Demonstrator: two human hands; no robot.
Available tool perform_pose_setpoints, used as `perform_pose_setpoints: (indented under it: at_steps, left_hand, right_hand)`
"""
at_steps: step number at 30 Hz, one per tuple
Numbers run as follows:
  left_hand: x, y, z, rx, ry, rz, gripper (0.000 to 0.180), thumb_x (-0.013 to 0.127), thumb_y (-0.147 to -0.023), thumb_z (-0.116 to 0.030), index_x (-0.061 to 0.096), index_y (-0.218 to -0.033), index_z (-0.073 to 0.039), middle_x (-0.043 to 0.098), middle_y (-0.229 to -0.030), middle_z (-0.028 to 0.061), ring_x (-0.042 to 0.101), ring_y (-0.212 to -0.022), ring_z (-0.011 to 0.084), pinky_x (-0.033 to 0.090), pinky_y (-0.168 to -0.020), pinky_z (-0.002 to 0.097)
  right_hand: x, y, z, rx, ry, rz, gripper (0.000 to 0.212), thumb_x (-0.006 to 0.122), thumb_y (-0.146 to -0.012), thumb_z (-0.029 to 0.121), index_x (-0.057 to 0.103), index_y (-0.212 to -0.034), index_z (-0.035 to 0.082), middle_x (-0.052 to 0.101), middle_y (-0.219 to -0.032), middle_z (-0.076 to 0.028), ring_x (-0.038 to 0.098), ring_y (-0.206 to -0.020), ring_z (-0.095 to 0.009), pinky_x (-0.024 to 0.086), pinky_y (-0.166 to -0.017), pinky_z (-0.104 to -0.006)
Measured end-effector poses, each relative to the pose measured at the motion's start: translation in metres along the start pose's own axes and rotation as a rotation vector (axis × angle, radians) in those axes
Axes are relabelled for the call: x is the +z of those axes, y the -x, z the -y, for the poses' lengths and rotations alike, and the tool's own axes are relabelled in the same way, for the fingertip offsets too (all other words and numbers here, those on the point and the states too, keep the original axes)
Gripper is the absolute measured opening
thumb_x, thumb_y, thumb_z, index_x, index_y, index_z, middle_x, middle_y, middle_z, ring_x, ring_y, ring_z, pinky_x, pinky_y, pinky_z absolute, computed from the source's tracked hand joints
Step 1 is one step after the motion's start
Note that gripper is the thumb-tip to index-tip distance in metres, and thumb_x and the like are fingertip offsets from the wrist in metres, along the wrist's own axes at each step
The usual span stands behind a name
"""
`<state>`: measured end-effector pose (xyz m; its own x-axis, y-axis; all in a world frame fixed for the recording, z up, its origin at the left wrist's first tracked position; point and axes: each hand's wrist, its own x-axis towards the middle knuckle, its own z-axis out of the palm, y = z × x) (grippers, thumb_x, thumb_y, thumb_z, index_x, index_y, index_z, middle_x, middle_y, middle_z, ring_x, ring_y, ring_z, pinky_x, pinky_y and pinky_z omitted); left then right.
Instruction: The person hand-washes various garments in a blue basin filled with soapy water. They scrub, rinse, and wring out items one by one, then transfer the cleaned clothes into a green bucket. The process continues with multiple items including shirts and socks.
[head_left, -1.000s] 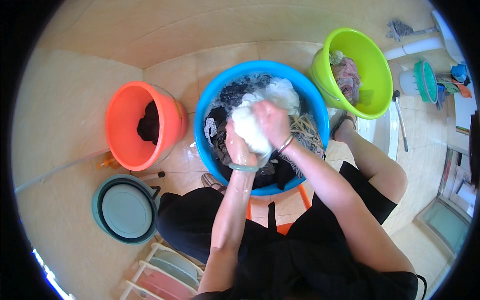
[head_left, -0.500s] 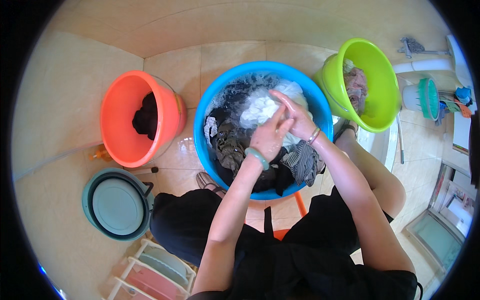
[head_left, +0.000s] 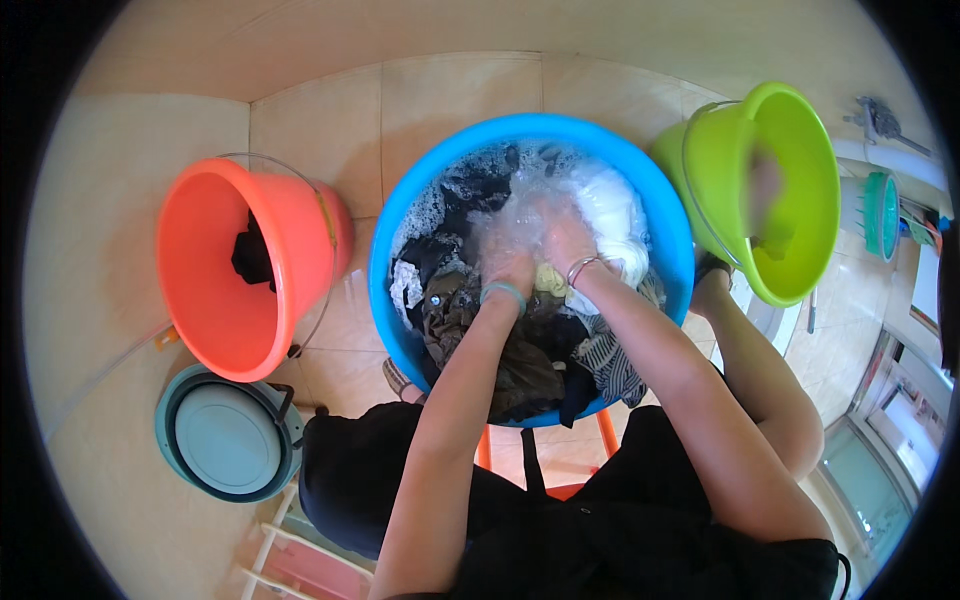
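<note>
Both my hands are down in a blue basin (head_left: 383, 290) of sudsy water and soaking clothes. My left hand (head_left: 506, 262), below a pale green bangle, is by the dark wet clothes (head_left: 475, 192). Beside it my right hand (head_left: 568, 238), with a thin bracelet at the wrist, is close to a bunched white cloth (head_left: 608, 205). Splashing water and motion blur hide the fingers of both hands, so their grip cannot be seen. Nearer me in the basin lie a brown-olive garment (head_left: 455, 312) and a grey striped cloth (head_left: 606, 362).
An orange bucket (head_left: 210, 310) tilts at the left, a dark cloth (head_left: 252, 256) inside it. At the right a lime-green bucket (head_left: 812, 215) leans, its contents blurred. A grey-green collapsible basin (head_left: 228, 440) rests lower left, above a white rack (head_left: 262, 560).
My hands were raised together over the white cloth, palms visible. They have come down into the water and splashed it. The white cloth now sits farther right; the whole view has shifted slightly.
</note>
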<state>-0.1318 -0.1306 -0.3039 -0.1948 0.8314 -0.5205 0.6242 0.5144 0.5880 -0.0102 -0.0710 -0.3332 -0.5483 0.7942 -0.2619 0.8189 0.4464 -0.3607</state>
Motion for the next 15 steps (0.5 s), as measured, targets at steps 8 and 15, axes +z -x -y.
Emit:
perform_pose_setpoints:
  at_steps: [8,15]
  left_hand:
    - [0.031,-0.043,0.03,0.033,-0.091,0.245,0.058,0.057,-0.088,-0.029,0.044,-0.139,-0.005,0.052,-0.134,0.0207,0.05,-0.122,0.0356,0.041,-0.102,0.0435]
    - [0.014,0.019,0.016,-0.023,0.887,-0.291,0.054,0.055,-0.095,-0.017,0.039,-0.145,-0.009,0.046,-0.142,0.0138,0.045,-0.129,0.0243,0.033,-0.109,0.0326]
  right_hand:
    - [0.021,-0.029,-0.006,0.268,-0.359,0.156,0.055,0.066,-0.081,0.017,0.051,-0.134,0.011,0.053,-0.132,-0.019,0.052,-0.119,-0.035,0.043,-0.101,-0.0407]
    - [-0.046,0.001,0.028,-0.007,-0.558,-0.172,0.042,0.067,-0.08,0.005,0.061,-0.121,0.009,0.06,-0.12,-0.015,0.059,-0.109,-0.03,0.047,-0.095,-0.0391]
